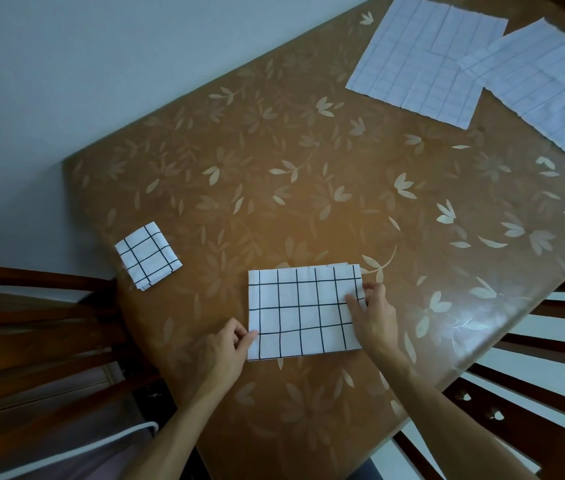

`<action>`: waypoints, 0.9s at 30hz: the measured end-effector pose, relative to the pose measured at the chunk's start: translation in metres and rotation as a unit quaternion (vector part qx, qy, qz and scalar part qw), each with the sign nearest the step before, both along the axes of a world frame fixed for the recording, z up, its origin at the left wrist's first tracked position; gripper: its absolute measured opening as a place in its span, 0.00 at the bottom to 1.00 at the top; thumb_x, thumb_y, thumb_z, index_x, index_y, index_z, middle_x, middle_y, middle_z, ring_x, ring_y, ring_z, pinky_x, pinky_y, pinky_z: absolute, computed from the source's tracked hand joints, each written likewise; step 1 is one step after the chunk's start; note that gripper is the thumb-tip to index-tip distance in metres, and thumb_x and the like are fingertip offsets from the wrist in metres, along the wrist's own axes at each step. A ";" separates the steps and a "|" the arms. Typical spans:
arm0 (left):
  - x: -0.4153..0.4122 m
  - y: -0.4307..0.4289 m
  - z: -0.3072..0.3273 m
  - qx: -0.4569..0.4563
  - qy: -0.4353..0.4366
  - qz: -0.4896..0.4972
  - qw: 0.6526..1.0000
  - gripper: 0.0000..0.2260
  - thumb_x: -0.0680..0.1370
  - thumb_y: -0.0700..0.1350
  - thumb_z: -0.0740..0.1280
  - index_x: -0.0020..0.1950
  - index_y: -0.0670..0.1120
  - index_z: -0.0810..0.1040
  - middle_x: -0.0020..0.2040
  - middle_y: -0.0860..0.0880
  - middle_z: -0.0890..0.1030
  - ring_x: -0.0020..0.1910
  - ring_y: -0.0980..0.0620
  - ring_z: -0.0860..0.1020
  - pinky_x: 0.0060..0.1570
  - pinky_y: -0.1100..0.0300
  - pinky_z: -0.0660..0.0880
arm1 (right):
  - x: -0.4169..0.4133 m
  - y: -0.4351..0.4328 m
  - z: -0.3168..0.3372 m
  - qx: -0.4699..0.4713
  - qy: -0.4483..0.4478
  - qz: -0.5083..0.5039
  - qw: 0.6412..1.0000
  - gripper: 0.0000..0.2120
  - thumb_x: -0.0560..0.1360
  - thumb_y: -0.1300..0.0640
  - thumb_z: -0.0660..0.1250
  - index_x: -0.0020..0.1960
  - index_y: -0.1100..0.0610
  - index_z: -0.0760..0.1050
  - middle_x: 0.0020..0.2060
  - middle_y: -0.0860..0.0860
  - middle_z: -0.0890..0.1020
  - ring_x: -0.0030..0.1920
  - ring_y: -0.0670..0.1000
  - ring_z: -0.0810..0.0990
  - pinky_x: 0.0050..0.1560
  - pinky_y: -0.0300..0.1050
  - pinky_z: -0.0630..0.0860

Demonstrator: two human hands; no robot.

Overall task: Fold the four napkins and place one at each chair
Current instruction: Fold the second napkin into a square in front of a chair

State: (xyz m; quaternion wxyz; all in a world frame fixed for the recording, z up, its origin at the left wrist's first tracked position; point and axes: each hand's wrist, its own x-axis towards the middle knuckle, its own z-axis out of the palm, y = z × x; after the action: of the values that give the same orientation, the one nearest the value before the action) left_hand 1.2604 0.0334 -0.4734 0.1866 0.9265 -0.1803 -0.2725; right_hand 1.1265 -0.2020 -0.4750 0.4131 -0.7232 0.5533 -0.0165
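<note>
A white napkin with a black grid (302,311), folded into a rectangle, lies flat on the brown table (274,188) near its front edge. My left hand (229,348) pinches its lower left edge. My right hand (373,318) pinches its right edge, fingers curled over the cloth. A small folded square napkin (147,256) lies at the table's left corner, by the left chair (31,327). Two unfolded napkins lie flat at the far right, one (423,57) beside the other (548,84), their corners overlapping.
The table has a glossy leaf-patterned cover. A dark wooden slatted chair (534,386) stands at the right edge. A pale wall runs behind the table's far left side.
</note>
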 end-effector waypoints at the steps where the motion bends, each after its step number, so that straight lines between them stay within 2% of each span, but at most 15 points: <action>1: 0.000 0.000 0.000 0.009 -0.006 -0.003 1.000 0.11 0.79 0.58 0.65 0.44 0.53 0.73 0.30 0.55 0.76 0.29 0.55 0.76 0.26 0.68 0.66 | 0.001 0.001 0.000 -0.006 0.007 0.004 1.000 0.14 0.79 0.50 0.64 0.62 0.53 0.68 0.51 0.54 0.82 0.51 0.57 0.80 0.45 0.49 0.74; 4: -0.002 -0.003 0.001 0.035 -0.037 -0.019 0.999 0.10 0.79 0.58 0.65 0.46 0.53 0.72 0.33 0.55 0.77 0.30 0.57 0.76 0.26 0.65 0.71 | 0.001 0.003 -0.001 -0.029 0.030 0.014 0.999 0.14 0.79 0.49 0.63 0.62 0.53 0.67 0.51 0.54 0.82 0.51 0.59 0.80 0.44 0.50 0.74; 6: -0.004 -0.007 0.005 0.041 -0.113 -0.057 0.991 0.09 0.78 0.54 0.68 0.51 0.51 0.72 0.41 0.54 0.78 0.35 0.57 0.77 0.29 0.65 0.72 | 0.000 0.004 -0.003 -0.055 0.039 0.020 0.998 0.15 0.79 0.49 0.63 0.62 0.53 0.67 0.51 0.53 0.82 0.51 0.58 0.79 0.43 0.50 0.74; 7: -0.006 -0.010 0.004 0.030 -0.159 -0.096 0.982 0.11 0.76 0.50 0.71 0.54 0.50 0.73 0.47 0.51 0.78 0.41 0.54 0.77 0.32 0.65 0.73 | 0.000 0.004 -0.005 -0.071 0.037 0.024 0.997 0.15 0.79 0.49 0.64 0.62 0.53 0.67 0.51 0.52 0.82 0.51 0.56 0.78 0.43 0.50 0.73; 9: -0.009 -0.021 0.001 -0.006 -0.229 -0.196 0.953 0.22 0.69 0.36 0.75 0.60 0.47 0.76 0.57 0.46 0.77 0.52 0.48 0.77 0.43 0.60 0.78 | -0.001 0.006 -0.008 -0.102 0.033 0.029 0.994 0.16 0.78 0.49 0.64 0.62 0.54 0.68 0.51 0.51 0.81 0.49 0.54 0.75 0.46 0.51 0.73; 11: -0.013 -0.036 -0.004 -0.036 -0.258 -0.274 0.926 0.29 0.62 0.27 0.72 0.61 0.45 0.78 0.59 0.45 0.76 0.55 0.45 0.76 0.50 0.55 0.78 | -0.001 0.008 -0.011 -0.133 0.042 0.033 0.990 0.15 0.79 0.50 0.64 0.63 0.55 0.70 0.52 0.50 0.81 0.46 0.51 0.70 0.49 0.50 0.72; 13: -0.018 -0.053 -0.006 -0.022 -0.245 -0.283 0.927 0.26 0.61 0.28 0.74 0.56 0.46 0.79 0.52 0.47 0.77 0.49 0.48 0.77 0.46 0.57 0.78 | -0.001 0.010 -0.014 -0.157 0.053 0.035 0.986 0.16 0.79 0.49 0.64 0.63 0.55 0.72 0.52 0.50 0.80 0.46 0.51 0.69 0.49 0.47 0.69; 15: -0.021 -0.068 -0.009 0.008 -0.241 -0.264 0.934 0.14 0.67 0.37 0.74 0.51 0.46 0.78 0.47 0.48 0.75 0.44 0.49 0.75 0.44 0.56 0.77 | 0.000 0.012 -0.016 -0.171 0.064 0.029 0.983 0.16 0.78 0.49 0.65 0.63 0.55 0.72 0.53 0.51 0.80 0.48 0.52 0.71 0.50 0.47 0.68; 16: -0.022 -0.073 -0.012 0.023 -0.251 -0.262 0.932 0.09 0.72 0.42 0.71 0.51 0.46 0.77 0.46 0.47 0.75 0.44 0.48 0.74 0.45 0.54 0.76 | 0.000 0.013 -0.017 -0.180 0.070 0.025 0.981 0.17 0.78 0.49 0.66 0.63 0.55 0.73 0.52 0.52 0.79 0.50 0.54 0.72 0.51 0.48 0.68; 18: -0.025 -0.077 -0.017 0.051 -0.271 -0.258 0.926 0.09 0.77 0.47 0.65 0.54 0.44 0.75 0.47 0.45 0.73 0.45 0.46 0.72 0.49 0.49 0.74 | 0.000 0.014 -0.017 -0.199 0.078 0.029 0.976 0.18 0.77 0.49 0.68 0.63 0.57 0.73 0.53 0.54 0.78 0.53 0.56 0.72 0.53 0.50 0.69; 20: -0.030 -0.075 -0.026 0.067 -0.275 -0.249 0.926 0.14 0.79 0.49 0.59 0.61 0.43 0.74 0.53 0.41 0.74 0.52 0.42 0.72 0.57 0.44 0.72 | 0.000 0.012 -0.019 -0.222 0.074 0.063 0.970 0.20 0.76 0.52 0.70 0.64 0.57 0.72 0.58 0.56 0.76 0.58 0.58 0.72 0.57 0.53 0.70; 22: -0.033 -0.071 -0.034 0.073 -0.259 -0.245 0.932 0.21 0.81 0.50 0.54 0.71 0.44 0.68 0.67 0.37 0.71 0.67 0.37 0.69 0.68 0.40 0.66 | -0.001 0.008 -0.022 -0.259 0.066 0.133 0.954 0.22 0.74 0.55 0.70 0.66 0.56 0.71 0.67 0.57 0.72 0.66 0.60 0.70 0.64 0.56 0.68; 23: -0.034 -0.071 -0.036 0.073 -0.246 -0.252 0.933 0.23 0.80 0.50 0.53 0.75 0.44 0.64 0.74 0.36 0.65 0.74 0.36 0.63 0.73 0.40 0.61 | -0.001 0.007 -0.024 -0.283 0.061 0.181 0.940 0.22 0.74 0.56 0.70 0.66 0.56 0.70 0.70 0.57 0.70 0.69 0.60 0.68 0.66 0.56 0.67; 25: -0.031 -0.071 -0.039 0.064 -0.230 -0.275 0.932 0.28 0.79 0.49 0.55 0.79 0.46 0.58 0.79 0.38 0.56 0.79 0.38 0.53 0.75 0.39 0.56 | 0.001 0.011 -0.030 -0.317 0.040 0.276 0.907 0.23 0.75 0.58 0.67 0.69 0.56 0.69 0.74 0.57 0.66 0.74 0.58 0.64 0.70 0.55 0.65; 27: -0.027 -0.070 -0.040 0.053 -0.218 -0.286 0.932 0.30 0.79 0.49 0.57 0.81 0.48 0.54 0.81 0.40 0.51 0.80 0.40 0.48 0.75 0.39 0.55 | 0.007 0.023 -0.036 -0.310 0.031 0.348 0.884 0.24 0.78 0.59 0.60 0.74 0.59 0.65 0.77 0.57 0.61 0.77 0.56 0.59 0.74 0.54 0.60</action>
State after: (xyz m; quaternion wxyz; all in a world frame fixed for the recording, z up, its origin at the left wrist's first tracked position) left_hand 1.2334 -0.0368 -0.5130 0.0077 0.8810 -0.4591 -0.1143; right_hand 1.1331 -0.1792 -0.5108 0.1301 -0.9604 0.2454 -0.0199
